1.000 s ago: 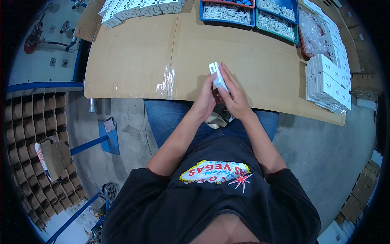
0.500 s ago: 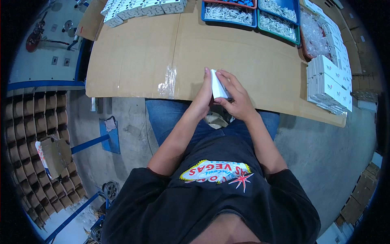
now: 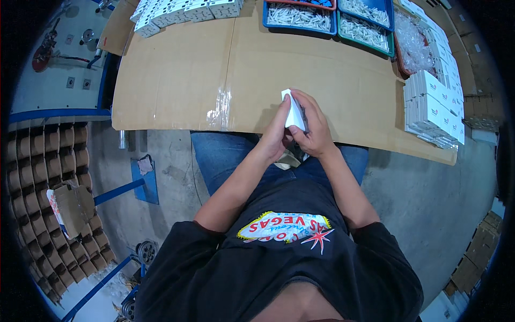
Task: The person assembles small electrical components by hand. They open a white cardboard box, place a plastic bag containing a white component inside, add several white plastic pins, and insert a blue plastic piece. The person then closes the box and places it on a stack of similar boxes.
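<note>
while bearing on both sides of one small white box (image 3: pixel 293 115), grasping it between left hand (image 3: pixel 275 129) and right hand (image 3: pixel 316 126), right in the middle of the frame, just inside the near edge of the cardboard sheet (image 3: pixel 177 75). lying to the right of one palm, to the left of the other, touching both, so favouring neither for nearness. running lengthwise almost up and down the frame, leaning a touch to the left at the upper end. pressing on the left with a digit near that upper end; curling around on the right, with thumb low by the bottom end. cannot tell if resting on the sheet or lifted, nor if open or closed, with fingers hiding much of the sides.

looking wider now: spotting a blue tray (image 3: pixel 300 33) at top centre and a green tray (image 3: pixel 370 50) at upper right, filled with slim white pieces, beside clear plastic bags (image 3: pixel 414 45). catching stacked white boxes (image 3: pixel 437 110) down the right side, patterned boxes (image 3: pixel 188 11) at upper left, all well apart from both hands. seeing only fingers in the way.
</note>
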`<state>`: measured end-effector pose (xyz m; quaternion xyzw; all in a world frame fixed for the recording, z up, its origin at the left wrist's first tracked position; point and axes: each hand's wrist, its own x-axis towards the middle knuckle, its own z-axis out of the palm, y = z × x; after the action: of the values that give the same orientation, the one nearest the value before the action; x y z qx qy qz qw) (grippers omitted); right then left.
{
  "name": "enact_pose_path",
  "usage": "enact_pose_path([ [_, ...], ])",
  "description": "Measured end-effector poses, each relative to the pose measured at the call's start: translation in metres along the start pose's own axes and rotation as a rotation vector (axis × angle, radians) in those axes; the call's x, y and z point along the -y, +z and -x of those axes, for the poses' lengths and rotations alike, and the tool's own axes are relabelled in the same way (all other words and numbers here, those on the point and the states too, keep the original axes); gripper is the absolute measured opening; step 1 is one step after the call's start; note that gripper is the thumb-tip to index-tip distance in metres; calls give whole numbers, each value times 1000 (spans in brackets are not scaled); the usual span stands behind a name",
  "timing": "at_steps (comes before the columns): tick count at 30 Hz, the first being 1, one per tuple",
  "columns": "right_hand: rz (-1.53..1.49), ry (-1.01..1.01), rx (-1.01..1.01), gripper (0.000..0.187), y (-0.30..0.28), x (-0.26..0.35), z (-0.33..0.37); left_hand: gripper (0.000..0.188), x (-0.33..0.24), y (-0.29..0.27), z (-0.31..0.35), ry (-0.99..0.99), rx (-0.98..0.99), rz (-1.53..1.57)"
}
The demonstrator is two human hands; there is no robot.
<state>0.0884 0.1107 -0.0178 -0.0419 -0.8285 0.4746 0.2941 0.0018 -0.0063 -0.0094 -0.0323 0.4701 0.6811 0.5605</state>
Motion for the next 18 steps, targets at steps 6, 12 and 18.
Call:
enact_pose_path([
  [6,197,-126,1,67,2,-9,1,58,5,4,-3,58,25,90],
  [12,181,-150,-3,65,6,-10,3,56,7,12,-1,145,7,167],
  [18,148,-150,-2,62,8,-11,6,56,11,12,-1,141,-23,180],
])
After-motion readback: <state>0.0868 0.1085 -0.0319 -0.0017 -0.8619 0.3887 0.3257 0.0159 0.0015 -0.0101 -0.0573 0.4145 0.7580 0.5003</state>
